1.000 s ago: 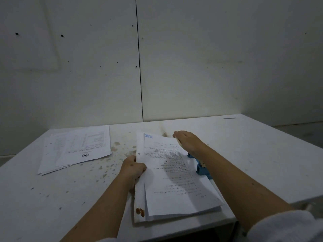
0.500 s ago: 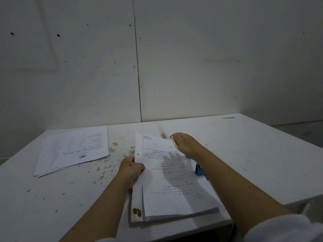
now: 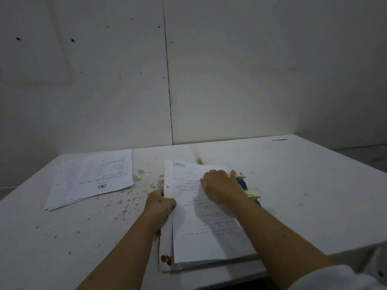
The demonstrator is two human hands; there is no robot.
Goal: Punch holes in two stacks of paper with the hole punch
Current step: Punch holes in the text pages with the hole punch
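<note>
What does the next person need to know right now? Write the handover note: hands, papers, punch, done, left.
Left hand: grips the left edge of the near stack.
Right hand: lies flat on top of that stack, fingers spread.
Hole punch: blue, at the stack's right edge, partly hidden by the right hand.
Second stack: far left on the table, untouched.
Done: one hole shows near the near stack's left edge.
Left: whether the near stack is finished cannot be told; the second stack is not yet at the punch.

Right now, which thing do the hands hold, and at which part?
The left hand grips the near paper stack at its left edge. The right hand rests flat on top, holding nothing.
</note>
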